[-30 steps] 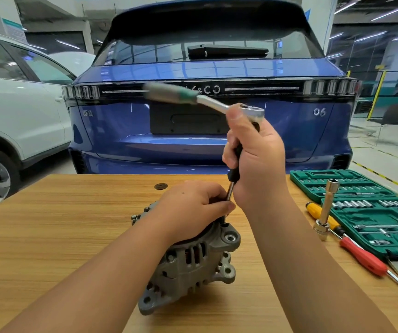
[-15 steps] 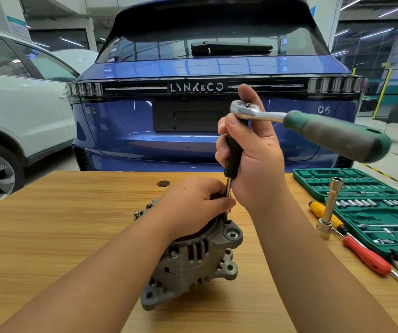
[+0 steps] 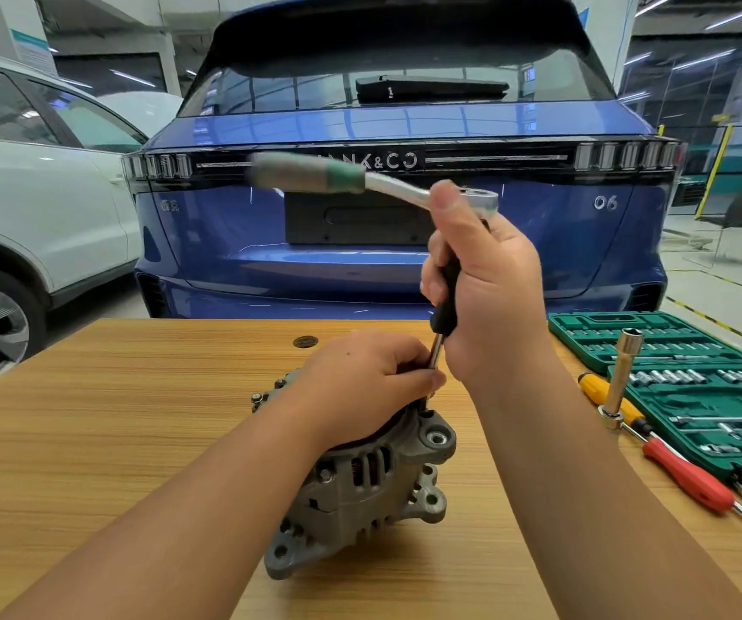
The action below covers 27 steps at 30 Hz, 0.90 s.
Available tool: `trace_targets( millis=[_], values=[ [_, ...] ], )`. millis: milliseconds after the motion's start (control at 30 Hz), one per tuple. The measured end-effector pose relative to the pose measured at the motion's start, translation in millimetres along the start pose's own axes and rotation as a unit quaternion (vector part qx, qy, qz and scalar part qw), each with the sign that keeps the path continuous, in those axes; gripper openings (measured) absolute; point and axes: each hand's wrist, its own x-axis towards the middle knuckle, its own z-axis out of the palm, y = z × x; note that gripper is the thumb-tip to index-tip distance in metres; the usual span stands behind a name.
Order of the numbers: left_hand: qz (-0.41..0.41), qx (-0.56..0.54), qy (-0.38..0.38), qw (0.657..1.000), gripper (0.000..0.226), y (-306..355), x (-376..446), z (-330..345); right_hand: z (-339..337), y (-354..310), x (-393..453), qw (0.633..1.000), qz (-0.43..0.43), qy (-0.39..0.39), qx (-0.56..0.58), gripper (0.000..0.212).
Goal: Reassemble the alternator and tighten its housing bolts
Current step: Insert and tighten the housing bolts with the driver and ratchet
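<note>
On the table [image 3: 91, 440] sits one alternator [image 3: 360, 490] at centre, the left hand [image 3: 360, 378] curled over its top and hiding the bolt. The right hand [image 3: 490, 288] grips an upright black extension [image 3: 445, 302] under one ratchet [image 3: 373, 181], its blurred handle pointing to 10 o'clock. At 3 o'clock lie one socket case [image 3: 691, 387], two screwdrivers [image 3: 686, 476] and one standing socket [image 3: 622, 378]. Two cars [image 3: 405, 261] stand at 12 o'clock.
</note>
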Motion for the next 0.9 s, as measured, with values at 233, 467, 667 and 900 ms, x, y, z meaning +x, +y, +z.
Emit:
trace_targets(
  millis=[233,467,667,900],
  values=[
    [-0.001,-0.013,0.004,1.0,0.018,1,1,-2,-5,3,2,0.991,0.031,-0.102,0.082,0.033],
    [0.0,-0.009,0.002,1.0,0.019,2,0,-2,-4,9,1,0.992,-0.014,-0.108,0.059,0.039],
    [0.001,-0.013,-0.001,1.0,0.021,3,-1,-3,-12,6,2,0.967,0.075,-0.18,0.167,0.05],
    [0.004,0.001,-0.001,1.0,0.021,4,-1,-1,-2,0,2,0.997,0.05,-0.03,0.056,0.02]
  ],
)
